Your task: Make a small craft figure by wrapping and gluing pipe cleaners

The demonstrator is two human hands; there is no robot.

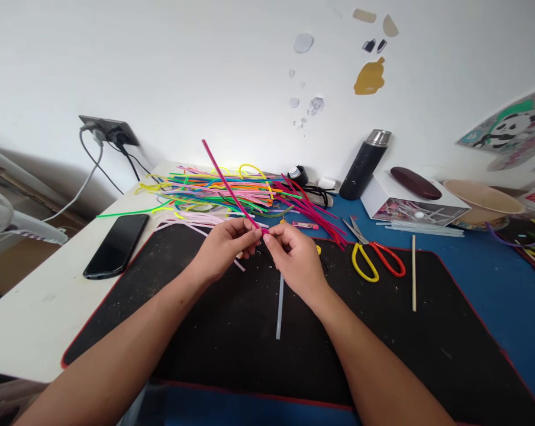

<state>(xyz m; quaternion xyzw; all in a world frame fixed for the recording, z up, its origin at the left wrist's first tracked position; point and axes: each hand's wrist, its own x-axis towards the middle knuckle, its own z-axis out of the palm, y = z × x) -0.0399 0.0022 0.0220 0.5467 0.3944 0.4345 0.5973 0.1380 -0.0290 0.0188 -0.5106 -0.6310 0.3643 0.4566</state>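
A dark pink pipe cleaner (224, 181) slants up and to the left from between my fingertips. My left hand (225, 245) pinches it near its lower end with thumb and forefinger. Right beside, my right hand (294, 251) pinches the same end, and the fingertips of both hands nearly meet. Both hands are over the black mat (232, 331). Below my right hand a translucent glue stick (280, 307) lies on the mat. What the fingers cover at the pinched end is hidden.
Scissors (368, 248) and a wooden stick (413, 273) lie on the right. Behind my hands is a heap of coloured pipe cleaners (223, 192). A phone (116, 245) rests at left; a black thermos (365, 165) and white box (413, 201) stand by the wall.
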